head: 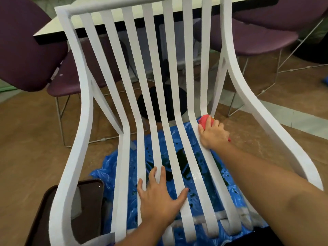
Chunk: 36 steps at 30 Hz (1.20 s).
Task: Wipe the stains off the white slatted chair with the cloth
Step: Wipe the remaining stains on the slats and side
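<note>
The white slatted chair point(124, 96) fills the view, its back curving down into the seat. My right hand point(213, 134) grips a balled red cloth point(205, 121) and holds it against the rightmost slats where back meets seat. My left hand point(158, 196) lies flat with fingers spread on the middle seat slats near the front. No stain is plainly visible on the slats.
A blue plastic sheet point(179, 139) with dark wet patches lies under the chair. A dark brown tray point(88, 206) sits on the floor at lower left. Purple chairs point(26, 50) and a white table point(110, 18) stand behind.
</note>
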Each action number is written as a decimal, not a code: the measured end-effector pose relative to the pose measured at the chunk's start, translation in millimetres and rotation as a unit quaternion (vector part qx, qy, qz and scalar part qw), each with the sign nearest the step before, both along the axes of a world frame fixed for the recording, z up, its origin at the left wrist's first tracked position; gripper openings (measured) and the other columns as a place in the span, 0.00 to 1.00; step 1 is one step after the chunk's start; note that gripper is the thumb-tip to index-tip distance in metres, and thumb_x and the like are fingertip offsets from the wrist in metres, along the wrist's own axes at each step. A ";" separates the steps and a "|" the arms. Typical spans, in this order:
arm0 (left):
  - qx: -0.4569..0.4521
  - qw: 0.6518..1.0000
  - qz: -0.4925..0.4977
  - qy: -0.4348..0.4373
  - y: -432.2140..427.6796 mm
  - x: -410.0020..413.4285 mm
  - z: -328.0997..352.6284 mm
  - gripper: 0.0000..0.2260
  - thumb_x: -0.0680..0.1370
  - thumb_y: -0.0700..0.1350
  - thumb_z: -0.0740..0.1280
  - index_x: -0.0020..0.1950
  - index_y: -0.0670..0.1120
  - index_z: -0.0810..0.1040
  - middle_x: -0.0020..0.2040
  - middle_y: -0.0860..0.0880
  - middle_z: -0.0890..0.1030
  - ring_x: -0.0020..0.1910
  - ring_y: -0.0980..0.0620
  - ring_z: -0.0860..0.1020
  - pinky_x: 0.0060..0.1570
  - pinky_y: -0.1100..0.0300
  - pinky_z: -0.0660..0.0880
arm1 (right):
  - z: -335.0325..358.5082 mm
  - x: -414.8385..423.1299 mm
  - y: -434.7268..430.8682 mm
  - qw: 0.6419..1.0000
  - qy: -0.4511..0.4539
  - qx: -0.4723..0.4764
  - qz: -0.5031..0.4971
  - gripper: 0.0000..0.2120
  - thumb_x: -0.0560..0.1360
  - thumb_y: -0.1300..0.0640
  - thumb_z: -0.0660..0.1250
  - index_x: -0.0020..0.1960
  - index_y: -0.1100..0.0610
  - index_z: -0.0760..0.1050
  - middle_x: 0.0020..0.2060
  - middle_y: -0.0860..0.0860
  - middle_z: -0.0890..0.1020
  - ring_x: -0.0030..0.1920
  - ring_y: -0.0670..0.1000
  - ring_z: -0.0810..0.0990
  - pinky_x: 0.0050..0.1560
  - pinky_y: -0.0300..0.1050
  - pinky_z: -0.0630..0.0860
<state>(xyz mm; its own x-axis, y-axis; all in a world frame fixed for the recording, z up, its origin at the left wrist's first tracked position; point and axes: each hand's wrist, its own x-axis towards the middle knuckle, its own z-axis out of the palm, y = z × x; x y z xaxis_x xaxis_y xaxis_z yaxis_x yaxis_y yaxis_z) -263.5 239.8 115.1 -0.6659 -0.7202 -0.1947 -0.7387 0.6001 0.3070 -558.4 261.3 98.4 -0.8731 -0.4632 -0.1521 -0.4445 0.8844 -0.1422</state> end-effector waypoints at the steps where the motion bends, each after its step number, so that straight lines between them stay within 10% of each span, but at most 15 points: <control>1: -0.001 1.000 0.001 0.000 -0.2 0.4 -0.3 0.47 0.69 0.81 0.47 0.82 0.58 0.46 0.82 0.53 0.48 0.81 0.54 0.49 0.78 0.42 0.38 | -1.0 -6.8 -8.3 1.000 -0.005 -0.002 -0.005 0.34 0.82 0.36 0.42 0.81 0.55 0.46 0.72 0.60 0.64 0.69 0.62 0.67 0.63 0.65 0.70; 17: 0.012 1.000 0.006 0.019 -0.4 -0.5 -0.6 0.47 0.68 0.82 0.47 0.82 0.59 0.47 0.81 0.55 0.48 0.80 0.56 0.52 0.78 0.42 0.38 | -18.0 -42.8 -12.9 0.972 -0.149 -0.087 -0.157 0.23 0.84 0.44 0.48 0.69 0.60 0.64 0.68 0.62 0.73 0.68 0.65 0.72 0.68 0.57 0.67; 25: -0.004 1.000 0.000 0.006 3.0 2.5 4.4 0.47 0.69 0.81 0.47 0.82 0.57 0.49 0.82 0.52 0.51 0.78 0.55 0.60 0.78 0.42 0.40 | 8.0 23.8 73.6 0.984 -0.161 0.048 -0.061 0.19 0.84 0.54 0.55 0.70 0.62 0.70 0.61 0.60 0.77 0.59 0.60 0.79 0.56 0.52 0.76; 29: -0.011 1.000 -0.003 0.013 7.5 5.4 7.8 0.47 0.70 0.81 0.47 0.82 0.56 0.50 0.81 0.51 0.52 0.78 0.53 0.60 0.78 0.42 0.41 | 28.2 48.8 108.0 0.968 -0.217 0.128 -0.010 0.17 0.83 0.59 0.58 0.70 0.63 0.72 0.67 0.61 0.75 0.67 0.62 0.74 0.66 0.55 0.71; 36: -0.021 1.000 0.000 0.020 8.7 4.6 5.7 0.47 0.70 0.81 0.47 0.82 0.56 0.51 0.82 0.51 0.53 0.79 0.53 0.59 0.78 0.42 0.43 | 27.5 62.7 121.9 0.970 -0.221 -0.023 -0.096 0.20 0.86 0.52 0.49 0.66 0.63 0.73 0.61 0.62 0.77 0.55 0.60 0.78 0.52 0.48 0.73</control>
<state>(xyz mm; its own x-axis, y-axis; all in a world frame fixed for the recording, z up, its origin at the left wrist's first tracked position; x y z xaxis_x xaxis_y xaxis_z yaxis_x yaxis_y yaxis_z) -258.8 248.6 120.8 -0.6720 -0.7277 -0.1372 -0.7268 0.6126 0.3105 -495.8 383.1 126.0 -0.7981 -0.3142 -0.5141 -0.1592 0.9329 -0.3230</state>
